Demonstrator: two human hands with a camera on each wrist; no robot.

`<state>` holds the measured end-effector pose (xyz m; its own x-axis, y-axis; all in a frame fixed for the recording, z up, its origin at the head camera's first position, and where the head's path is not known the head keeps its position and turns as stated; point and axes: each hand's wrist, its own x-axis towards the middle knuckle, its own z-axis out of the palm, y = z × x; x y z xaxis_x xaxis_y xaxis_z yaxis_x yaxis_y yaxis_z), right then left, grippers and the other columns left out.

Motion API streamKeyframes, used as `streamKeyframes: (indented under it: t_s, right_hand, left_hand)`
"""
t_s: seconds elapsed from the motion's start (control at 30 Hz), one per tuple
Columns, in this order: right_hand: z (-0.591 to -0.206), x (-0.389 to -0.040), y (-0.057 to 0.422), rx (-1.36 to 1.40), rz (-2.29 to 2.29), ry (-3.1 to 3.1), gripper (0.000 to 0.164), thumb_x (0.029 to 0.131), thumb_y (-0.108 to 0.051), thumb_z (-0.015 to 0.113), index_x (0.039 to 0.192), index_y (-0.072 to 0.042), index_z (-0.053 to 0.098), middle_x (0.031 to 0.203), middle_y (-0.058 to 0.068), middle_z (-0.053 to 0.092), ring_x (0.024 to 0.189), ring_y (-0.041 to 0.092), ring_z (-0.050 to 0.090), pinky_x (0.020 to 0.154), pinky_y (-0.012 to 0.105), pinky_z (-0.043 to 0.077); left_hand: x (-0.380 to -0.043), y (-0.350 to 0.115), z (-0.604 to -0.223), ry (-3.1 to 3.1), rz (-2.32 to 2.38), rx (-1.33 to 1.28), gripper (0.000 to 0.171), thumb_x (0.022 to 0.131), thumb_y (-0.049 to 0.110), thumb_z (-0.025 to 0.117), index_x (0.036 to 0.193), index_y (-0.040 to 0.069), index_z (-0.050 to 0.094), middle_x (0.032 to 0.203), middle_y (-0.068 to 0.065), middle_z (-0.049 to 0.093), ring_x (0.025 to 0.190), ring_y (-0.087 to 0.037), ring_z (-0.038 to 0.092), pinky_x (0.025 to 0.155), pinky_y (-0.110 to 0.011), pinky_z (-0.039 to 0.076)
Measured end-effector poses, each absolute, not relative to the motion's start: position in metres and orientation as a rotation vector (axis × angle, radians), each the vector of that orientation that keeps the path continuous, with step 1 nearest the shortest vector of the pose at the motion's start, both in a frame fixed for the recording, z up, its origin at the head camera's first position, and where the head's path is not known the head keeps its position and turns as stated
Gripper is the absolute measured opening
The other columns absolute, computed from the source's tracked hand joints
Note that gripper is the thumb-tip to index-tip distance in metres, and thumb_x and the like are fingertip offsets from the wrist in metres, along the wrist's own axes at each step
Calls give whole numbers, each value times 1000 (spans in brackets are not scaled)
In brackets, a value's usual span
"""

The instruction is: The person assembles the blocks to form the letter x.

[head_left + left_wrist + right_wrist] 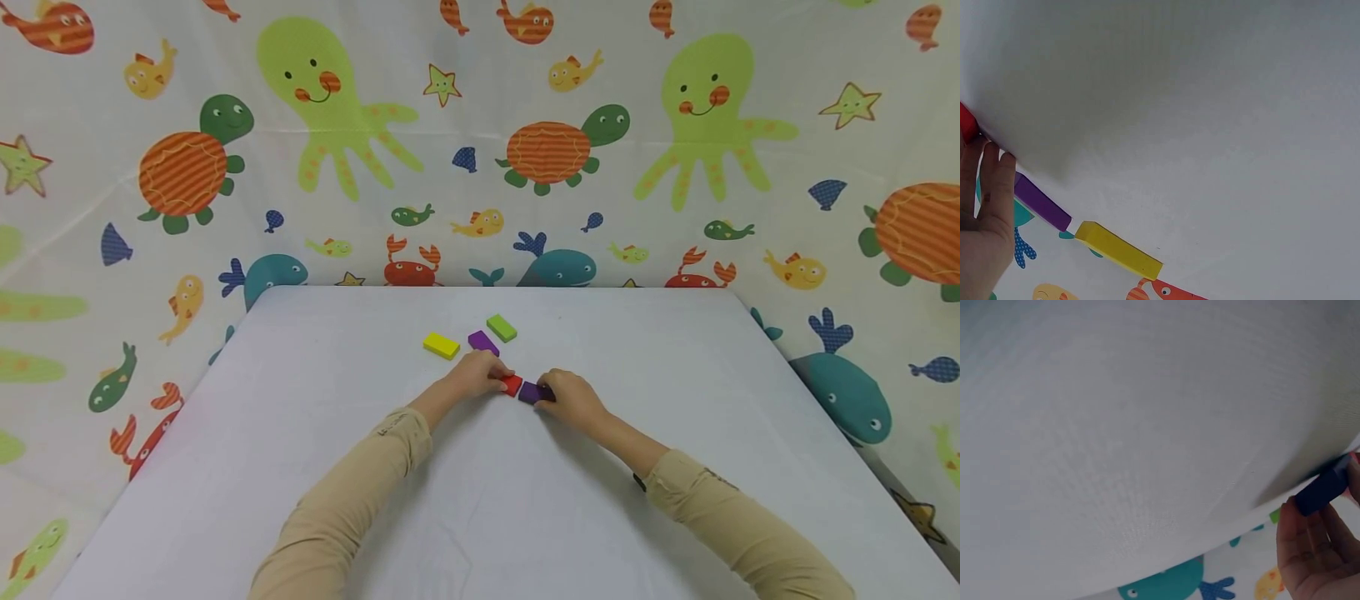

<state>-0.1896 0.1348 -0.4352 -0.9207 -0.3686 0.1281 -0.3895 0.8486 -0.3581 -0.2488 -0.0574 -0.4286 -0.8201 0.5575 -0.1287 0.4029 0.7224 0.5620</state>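
Observation:
Near the middle of the white table, my left hand [476,373] pinches a red block [512,384] between thumb and fingers. Just right of it, my right hand [576,398] grips a dark purple block [530,393], which looks dark blue in the right wrist view. The two blocks lie almost end to end, with a thin gap between them. Beyond the left hand lies a brighter purple block [482,342], its near end close to the knuckles. In the left wrist view, only part of the red block [967,125] shows at the left edge.
A yellow block [442,345] lies left of the brighter purple one, and a green block [502,327] lies just behind it. At the table's far edge hangs a white cloth [465,250] printed with sea animals.

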Motion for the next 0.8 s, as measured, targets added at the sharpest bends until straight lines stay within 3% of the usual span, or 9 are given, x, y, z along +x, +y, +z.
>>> streamKeyframes:
  t_s: [0.8]
  right_hand:
    - [-429, -193, 123, 634, 479, -3029, 24, 75, -14, 78, 88, -1, 63, 78, 6, 62, 68, 14, 51, 63, 29, 48]
  left_hand:
    - [-251, -59, -429, 2632, 755, 754, 31, 86, 13, 68, 117, 7, 67, 109, -9, 71, 101, -21, 64, 92, -31, 52]
